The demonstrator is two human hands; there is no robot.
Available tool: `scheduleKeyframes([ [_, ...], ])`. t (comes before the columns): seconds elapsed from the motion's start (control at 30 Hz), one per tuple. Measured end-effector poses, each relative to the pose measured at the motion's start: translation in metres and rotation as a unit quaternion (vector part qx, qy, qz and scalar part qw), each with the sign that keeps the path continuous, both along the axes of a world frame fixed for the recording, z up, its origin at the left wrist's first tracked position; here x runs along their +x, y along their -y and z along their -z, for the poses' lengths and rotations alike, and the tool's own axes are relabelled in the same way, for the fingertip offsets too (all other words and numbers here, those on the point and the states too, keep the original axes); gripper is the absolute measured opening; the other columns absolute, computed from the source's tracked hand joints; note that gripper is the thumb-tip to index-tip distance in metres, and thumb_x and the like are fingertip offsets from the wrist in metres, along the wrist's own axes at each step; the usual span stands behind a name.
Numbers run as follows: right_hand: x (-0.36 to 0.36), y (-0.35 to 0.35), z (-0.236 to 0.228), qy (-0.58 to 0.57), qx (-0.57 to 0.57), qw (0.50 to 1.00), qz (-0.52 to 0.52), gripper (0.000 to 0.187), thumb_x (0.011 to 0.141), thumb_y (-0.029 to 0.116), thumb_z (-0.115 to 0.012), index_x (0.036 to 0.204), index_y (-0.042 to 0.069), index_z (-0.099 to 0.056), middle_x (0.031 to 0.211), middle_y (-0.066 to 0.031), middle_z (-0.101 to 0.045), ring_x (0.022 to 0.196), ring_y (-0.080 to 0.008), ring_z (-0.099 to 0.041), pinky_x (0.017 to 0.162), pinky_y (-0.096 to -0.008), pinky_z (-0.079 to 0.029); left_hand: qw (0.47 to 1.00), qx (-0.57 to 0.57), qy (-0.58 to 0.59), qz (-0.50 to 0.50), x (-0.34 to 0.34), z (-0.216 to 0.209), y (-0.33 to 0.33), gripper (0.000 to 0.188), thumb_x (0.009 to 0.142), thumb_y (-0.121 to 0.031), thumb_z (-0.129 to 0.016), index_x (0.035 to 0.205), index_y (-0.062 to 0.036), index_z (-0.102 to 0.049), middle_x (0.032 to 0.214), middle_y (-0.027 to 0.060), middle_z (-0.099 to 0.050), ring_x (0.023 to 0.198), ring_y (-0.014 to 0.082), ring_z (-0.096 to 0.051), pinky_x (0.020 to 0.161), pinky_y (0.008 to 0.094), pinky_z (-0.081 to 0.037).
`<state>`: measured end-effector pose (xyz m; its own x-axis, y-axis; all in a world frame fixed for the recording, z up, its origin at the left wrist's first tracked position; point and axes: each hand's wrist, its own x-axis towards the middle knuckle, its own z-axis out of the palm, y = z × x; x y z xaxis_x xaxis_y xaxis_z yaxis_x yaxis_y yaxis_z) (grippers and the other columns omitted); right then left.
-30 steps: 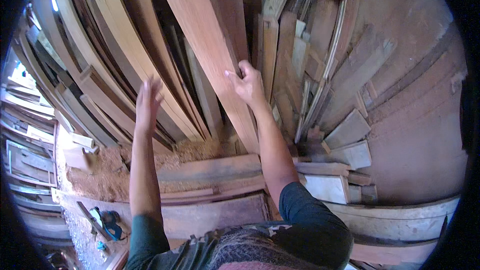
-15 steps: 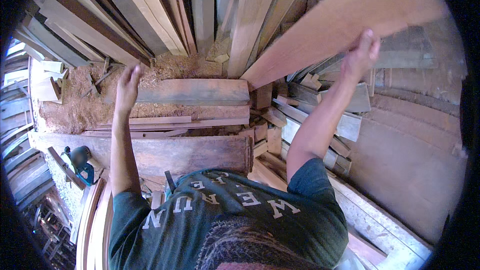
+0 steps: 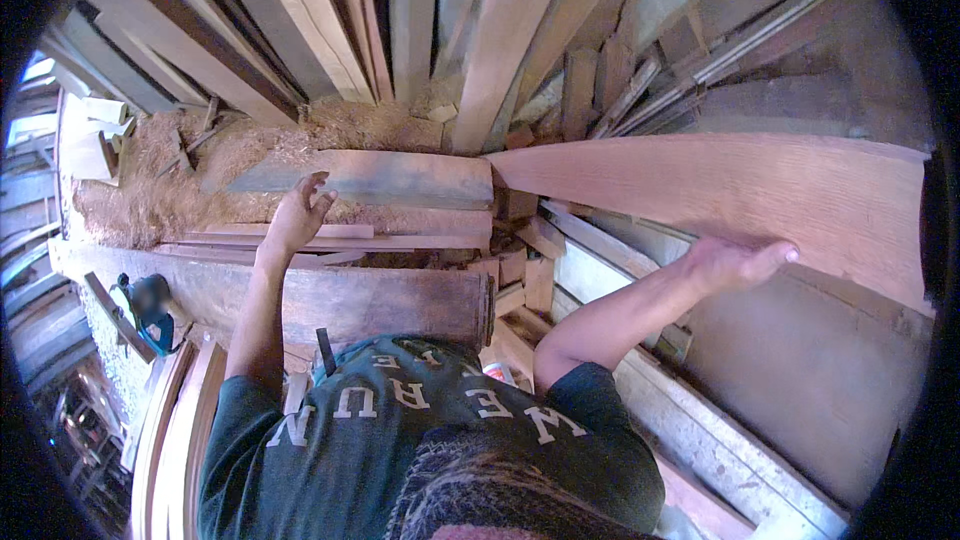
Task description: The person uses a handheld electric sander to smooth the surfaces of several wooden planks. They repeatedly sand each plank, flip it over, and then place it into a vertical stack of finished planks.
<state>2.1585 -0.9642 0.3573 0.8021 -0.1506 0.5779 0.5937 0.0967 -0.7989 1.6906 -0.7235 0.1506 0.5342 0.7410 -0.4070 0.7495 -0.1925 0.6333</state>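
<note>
A wide reddish plank (image 3: 720,175) stretches to the right, its narrow-looking far end beside a thick wooden beam (image 3: 420,178). My right hand (image 3: 745,262) grips the plank's lower edge, thumb pointing right; the other fingers are hidden behind the board. Over the beam's left part hovers my left hand (image 3: 300,212), fingers apart and slightly curled, with nothing in it. Whether it touches the beam I cannot tell. Sawdust and shavings (image 3: 140,200) surround the beam's left end.
Long boards (image 3: 320,20) lean along the back. A thick timber (image 3: 330,302) runs across in front of my body. At the left is a teal and black power tool (image 3: 150,310). Wood offcuts (image 3: 540,275) lie below the plank, and a long pale board (image 3: 730,440) slants at the lower right.
The plank has swung down from the upper right to lie nearly level, my right hand moving down with it. My left hand has shifted right and nearer, its fingers spreading.
</note>
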Motion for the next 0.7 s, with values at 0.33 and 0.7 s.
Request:
scheduleKeyframes([
  [0.33, -0.006, -0.047, -0.147, 0.083, 0.075, 0.986, -0.12, 0.075, 0.095, 0.049, -0.069, 0.145, -0.004, -0.051, 0.15, -0.0192, -0.053, 0.135, -0.0351, -0.052, 0.118, -0.0524, -0.035, 0.981, 0.052, 0.187, -0.018, 0.032, -0.155, -0.063, 0.048, 0.105, -0.036, -0.064, 0.138, -0.0002, -0.06, 0.126, 0.0128, -0.071, 0.119, 0.0202, -0.065, 0.104, 0.036, -0.051],
  [0.7, -0.111, -0.146, -0.223, 0.119, 0.111, 0.931, -0.327, 0.048, 0.093, 0.029, -0.074, 0.133, 0.004, -0.063, 0.128, -0.0136, -0.068, 0.116, -0.0275, -0.064, 0.102, -0.0471, -0.05, 0.822, 0.319, 0.471, 0.022, 0.152, -0.382, -0.082, 0.035, 0.106, -0.031, -0.057, 0.126, -0.0039, -0.064, 0.123, 0.014, -0.068, 0.115, 0.0282, -0.064, 0.1, 0.0394, -0.049],
])
